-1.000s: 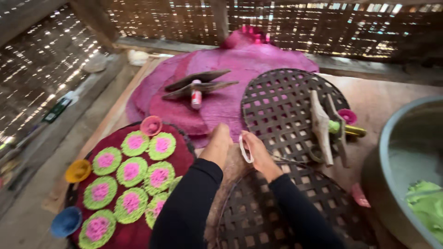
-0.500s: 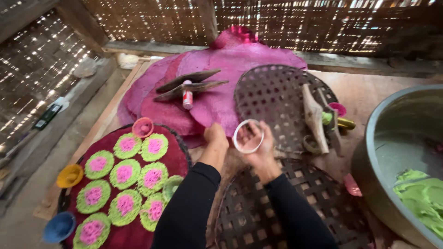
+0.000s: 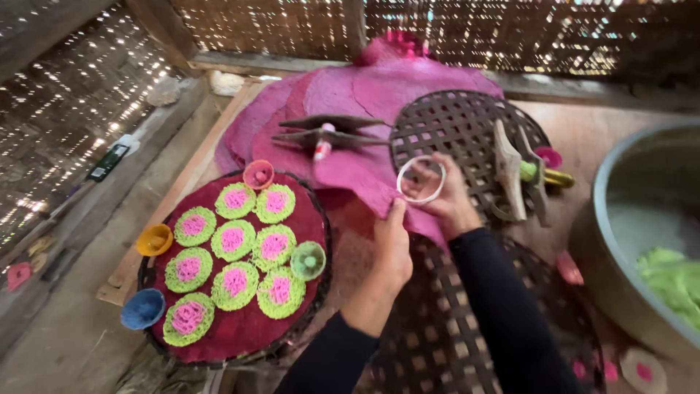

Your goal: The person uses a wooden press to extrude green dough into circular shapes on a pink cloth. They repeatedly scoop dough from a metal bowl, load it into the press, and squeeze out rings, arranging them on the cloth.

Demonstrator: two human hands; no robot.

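- at twelve o'clock from the left hand point(image 3: 392, 248), just above it, the right hand point(image 3: 445, 201) holds a white ring point(image 3: 421, 179) in its fingers, flat over the pink sheet point(image 3: 350, 109).
- the left hand presses that sheet's near edge; i cannot tell how far its fingers spread.
- at three o'clock of the ring lies a woven tray point(image 3: 467, 124) with wooden tools point(image 3: 510, 175).
- at nine o'clock, well apart, sits a round tray point(image 3: 233, 335) of green and pink discs point(image 3: 233, 241).
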